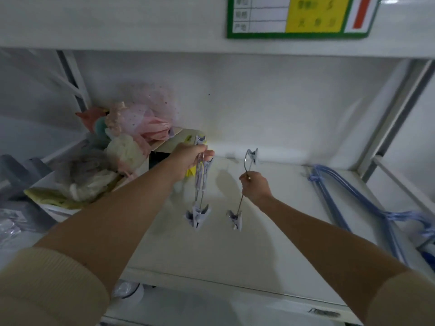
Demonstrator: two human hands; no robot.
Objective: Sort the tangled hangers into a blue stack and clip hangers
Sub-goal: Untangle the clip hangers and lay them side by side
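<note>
Metal clip hanger (clips seemingly pale) dangles from right hand.

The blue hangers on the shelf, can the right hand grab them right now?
Probably not just yet. The right hand is already gripping a single clip hanger, so it is full. The blue hangers lie on the shelf off to its right with nothing between, so once freed it likely could.

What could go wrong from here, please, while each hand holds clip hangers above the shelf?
The bunch of clip hangers in the left hand dangles close to the single clip hanger in the right hand; their clips could snag again. The blue hangers overhang the shelf edge and might slide off.
</note>
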